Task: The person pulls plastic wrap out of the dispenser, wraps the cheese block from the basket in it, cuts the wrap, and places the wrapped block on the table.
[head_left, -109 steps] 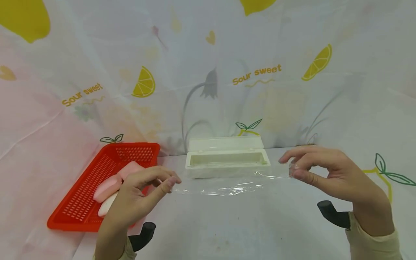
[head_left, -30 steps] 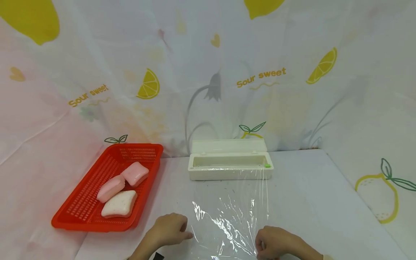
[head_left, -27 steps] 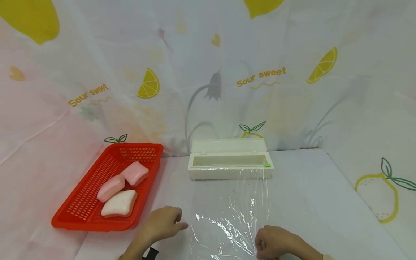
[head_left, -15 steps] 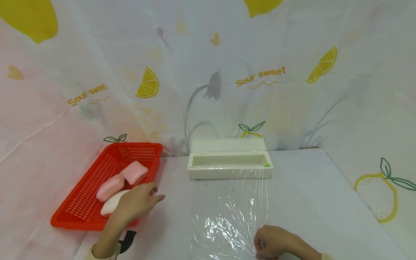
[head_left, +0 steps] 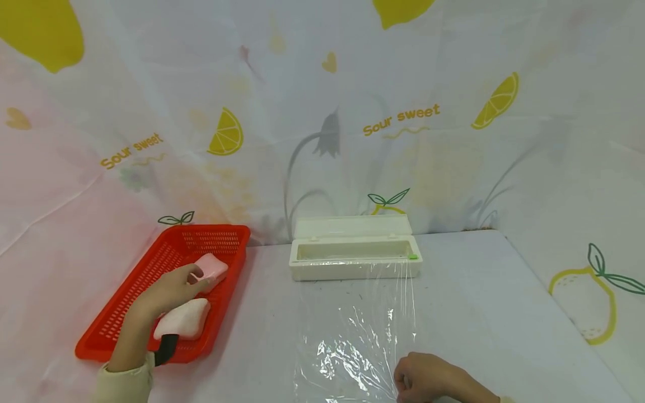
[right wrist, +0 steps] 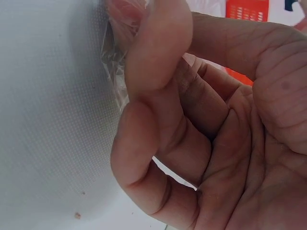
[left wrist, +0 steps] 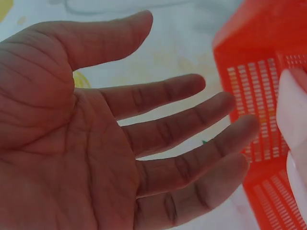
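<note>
In the head view my left hand [head_left: 171, 288] hovers over the red basket [head_left: 116, 291], thumb and fingertips beside a pink soap bar [head_left: 214, 266]. A white soap bar [head_left: 183, 320] lies nearer the front. The second pink bar is almost wholly covered by the hand. The left wrist view shows the fingers extended and apart, with nothing held. My right hand [head_left: 425, 376], at the table's front, pinches the near right corner of a sheet of cling film [head_left: 347, 336]; the right wrist view shows crumpled film [right wrist: 117, 79] at its curled fingertips.
A white cling film dispenser [head_left: 355, 271] stands at the back with its lid [head_left: 353, 225] raised. The film runs from it across the table. A green slider [head_left: 412, 257] sits at its right end. Patterned cloth [head_left: 282, 112] hangs behind.
Both hands drew the film from the dispenser toward the front. The left hand then let go and moved left, over the soap bars in the basket. The right hand stayed at the film's corner.
</note>
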`<state>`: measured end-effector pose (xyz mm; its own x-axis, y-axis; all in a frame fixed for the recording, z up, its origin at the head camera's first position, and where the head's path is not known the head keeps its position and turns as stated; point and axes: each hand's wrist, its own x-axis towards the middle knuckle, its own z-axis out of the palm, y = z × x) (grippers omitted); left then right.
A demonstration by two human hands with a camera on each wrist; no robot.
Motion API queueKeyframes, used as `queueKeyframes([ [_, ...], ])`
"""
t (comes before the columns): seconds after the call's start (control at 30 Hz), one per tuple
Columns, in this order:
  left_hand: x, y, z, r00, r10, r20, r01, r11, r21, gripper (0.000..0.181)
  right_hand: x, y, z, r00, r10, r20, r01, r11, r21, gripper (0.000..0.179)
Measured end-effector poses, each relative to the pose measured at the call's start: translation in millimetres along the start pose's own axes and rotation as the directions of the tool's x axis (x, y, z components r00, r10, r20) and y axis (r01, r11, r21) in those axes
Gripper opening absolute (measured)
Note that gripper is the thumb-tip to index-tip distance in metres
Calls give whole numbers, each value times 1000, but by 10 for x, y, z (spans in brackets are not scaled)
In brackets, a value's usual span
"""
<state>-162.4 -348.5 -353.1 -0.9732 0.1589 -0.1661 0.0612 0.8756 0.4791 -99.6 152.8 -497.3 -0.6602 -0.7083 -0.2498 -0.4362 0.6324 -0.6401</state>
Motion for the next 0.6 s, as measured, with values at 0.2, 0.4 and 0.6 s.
queueKeyframes([
  [0.2,114,-243,-134,997,-61,50,60,998,11,63,-14,29,28,1000,-27,-11,27,999,20,16],
  [0.4,158,-390,-268,985,-129,115,138,988,-69,75,-6,43,30,999,-51,-20,51,999,14,17],
  [0.6,235,-521,-332,972,-185,145,196,978,-64,79,-2,33,11,999,-51,-13,51,999,11,17],
])
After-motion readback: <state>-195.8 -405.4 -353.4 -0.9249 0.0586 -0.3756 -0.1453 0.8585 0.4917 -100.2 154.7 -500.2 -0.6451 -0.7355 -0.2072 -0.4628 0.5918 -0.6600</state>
